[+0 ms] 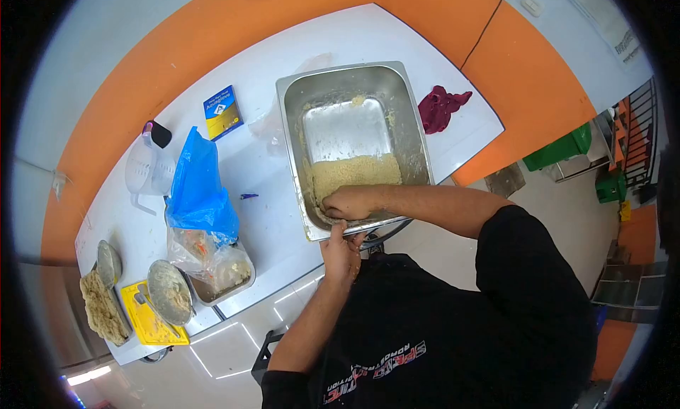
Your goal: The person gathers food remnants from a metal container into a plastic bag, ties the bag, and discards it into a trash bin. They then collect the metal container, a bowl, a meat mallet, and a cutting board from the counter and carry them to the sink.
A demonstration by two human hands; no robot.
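A deep steel pan (419, 136) stands on the white table, its near edge at the table's front. Pale yellow crumbly mixture (358, 174) covers the near half of its floor, and bits of it stick to the walls. My right hand (350, 202) is inside the pan at the near left corner, fingers curled down into the mixture; what they hold, if anything, is hidden. My left hand (341, 250) grips the pan's near rim from outside, with the thumb over the edge.
Left of the pan are a blue bag (195, 189) over a steel tray (237, 285), a measuring jug (145, 169), a blue-yellow box (223, 113), a bowl (168, 292) on a yellow board (138, 313), and a filled tray (103, 306). A maroon cloth (440, 109) lies right.
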